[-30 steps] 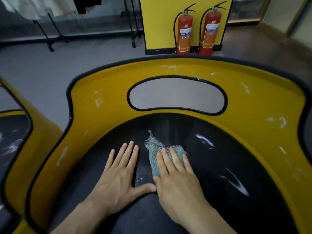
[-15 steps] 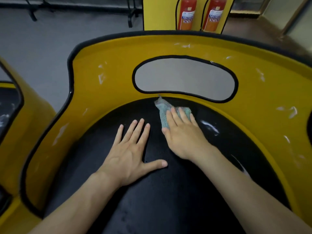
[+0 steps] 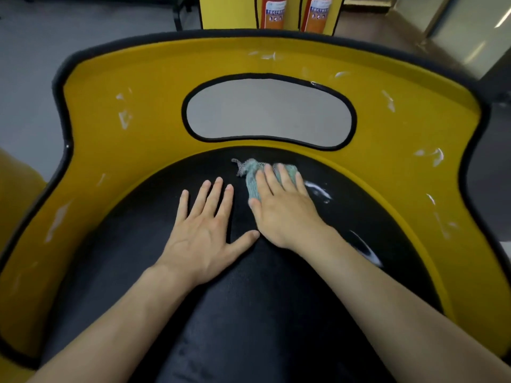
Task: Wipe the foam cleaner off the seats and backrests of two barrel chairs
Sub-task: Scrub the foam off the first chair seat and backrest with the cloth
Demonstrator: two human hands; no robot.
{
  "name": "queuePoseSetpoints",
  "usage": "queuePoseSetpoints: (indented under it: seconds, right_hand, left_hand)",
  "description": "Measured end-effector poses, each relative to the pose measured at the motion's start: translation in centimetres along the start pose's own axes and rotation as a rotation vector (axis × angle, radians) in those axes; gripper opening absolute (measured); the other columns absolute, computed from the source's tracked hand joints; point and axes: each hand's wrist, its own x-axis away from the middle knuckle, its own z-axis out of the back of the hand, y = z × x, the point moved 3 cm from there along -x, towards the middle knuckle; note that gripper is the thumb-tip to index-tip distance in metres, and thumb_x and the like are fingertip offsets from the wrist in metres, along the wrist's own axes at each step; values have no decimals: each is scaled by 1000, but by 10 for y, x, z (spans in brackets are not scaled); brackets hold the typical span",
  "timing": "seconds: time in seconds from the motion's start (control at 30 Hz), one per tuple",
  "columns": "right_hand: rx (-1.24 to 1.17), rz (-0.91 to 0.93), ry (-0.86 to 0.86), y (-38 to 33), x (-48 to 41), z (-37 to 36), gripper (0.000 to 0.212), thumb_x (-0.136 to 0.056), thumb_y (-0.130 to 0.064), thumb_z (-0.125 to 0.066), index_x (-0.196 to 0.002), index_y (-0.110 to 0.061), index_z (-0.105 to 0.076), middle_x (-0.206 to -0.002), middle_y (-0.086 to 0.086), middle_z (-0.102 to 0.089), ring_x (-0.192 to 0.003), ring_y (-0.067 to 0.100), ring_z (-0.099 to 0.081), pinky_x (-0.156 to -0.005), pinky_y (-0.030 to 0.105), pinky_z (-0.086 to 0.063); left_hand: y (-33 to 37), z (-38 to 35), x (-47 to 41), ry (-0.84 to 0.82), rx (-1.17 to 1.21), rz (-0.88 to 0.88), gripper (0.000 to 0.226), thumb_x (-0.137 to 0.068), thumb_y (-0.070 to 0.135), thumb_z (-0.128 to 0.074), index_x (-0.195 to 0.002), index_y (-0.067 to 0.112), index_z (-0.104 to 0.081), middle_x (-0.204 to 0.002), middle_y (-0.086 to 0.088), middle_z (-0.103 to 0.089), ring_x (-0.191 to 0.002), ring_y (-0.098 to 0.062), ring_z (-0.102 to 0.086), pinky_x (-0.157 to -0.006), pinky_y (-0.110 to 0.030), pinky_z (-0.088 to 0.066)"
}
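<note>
Since a second ago the right hand [image 3: 282, 211] has pushed the cloth [image 3: 250, 175] from mid-seat up to the back of the seat [image 3: 249, 313], just below the cut-out [image 3: 269, 111] in the backrest [image 3: 138, 150].

Head view: that hand lies flat, fingers straight, pressing the cloth down. The left hand [image 3: 204, 233] lies flat beside it below the cut-out, fingers spread and holding nothing, its thumb almost touching the right hand. A foam streak [image 3: 318, 189] sits just right of the cloth, below the cut-out's right end. Another streak [image 3: 365, 250] lies further down and to the right.

To wipe well, I would sweep right through the near streak with even palm pressure, then on to the far one. Refold the cloth once it loads up, or it will likely smear. Smears [image 3: 124, 117] left of the cut-out show the backrest is not yet wiped.
</note>
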Motion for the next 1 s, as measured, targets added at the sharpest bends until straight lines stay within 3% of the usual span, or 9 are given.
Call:
queuePoseSetpoints:
  seconds: [0.1, 0.27, 0.4, 0.47, 0.63, 0.73, 0.83, 0.9, 1.0]
  right_hand:
    - [6, 19, 22, -2, -1, -1, 64, -108, -44, -13, -160, -12, 5, -169, 7, 9, -154, 25, 14, -124, 50, 7]
    - [-40, 29, 22, 15, 85, -17, 69, -100, -49, 1, -159, -15, 9, -167, 3, 11, -154, 23, 16, -124, 47, 7]
    - [4, 20, 83, 24, 125, -29, 65, -102, -47, -22, -155, -10, -31, -161, 7, -32, -151, 27, -25, -117, 48, -16]
    - [0, 32, 85, 24, 122, -32, 64, -102, -46, -26, -153, -9, -37, -158, 9, -37, -148, 28, -31, -112, 49, -19]
    - [9, 56, 28, 16, 54, -11, 67, -102, -47, -1, -159, -12, 7, -168, 7, 9, -154, 25, 14, -124, 49, 5]
    - [7, 30, 25, 8, -3, 2, 65, -107, -44, -13, -160, -11, 4, -169, 8, 8, -154, 26, 14, -124, 49, 6]
    - [-3, 14, 33, 5, 0, 0, 64, -108, -43, -15, -160, -10, 5, -169, 9, 7, -154, 26, 12, -125, 48, 5]
    - [1, 47, 45, 7, 43, -8, 64, -107, -42, -16, -159, -9, 2, -168, 11, 0, -155, 28, 4, -125, 48, -2]
    - [-17, 58, 68, 13, 103, -16, 65, -100, -45, -28, -152, -6, -34, -157, 12, -38, -147, 30, -34, -118, 46, -25]
  left_hand:
    - [3, 1, 2, -2, -7, -9, 115, -75, 95, -1, -163, 22, 7, -169, -1, 15, -154, -16, 21, -125, -47, 13]
    - [9, 1, 8, -62, -26, -48, 124, -67, 102, -2, -161, 24, 17, -166, -1, 27, -151, -15, 31, -124, -47, 16]
    - [13, 3, 9, -68, -31, -36, 121, -68, 100, -1, -161, 25, 18, -166, 0, 27, -151, -15, 31, -124, -48, 17]
    - [16, 4, 13, -52, -3, -12, 120, -69, 99, -1, -161, 24, 14, -167, 2, 24, -152, -15, 28, -125, -47, 14]
    - [28, 3, 28, 33, 15, 137, 118, -76, 92, 3, -161, 11, 9, -169, -5, 16, -155, -18, 19, -127, -42, 6]
    - [32, 1, 37, 50, 32, 236, 116, -77, 91, 3, -161, 10, 8, -169, -6, 14, -155, -21, 17, -127, -42, 5]
    - [34, -6, 45, 38, 20, 277, 113, -83, 91, -3, -162, 10, -13, -170, -8, -7, -158, -27, 1, -126, -52, -5]
    - [33, -13, 51, 37, 30, 257, 110, -87, 90, -13, -159, 7, -30, -167, -11, -23, -156, -31, -16, -122, -57, -15]
    - [32, -18, 52, 75, 39, 171, 112, -86, 92, -22, -154, 5, -40, -163, -14, -33, -153, -34, -25, -117, -59, -19]
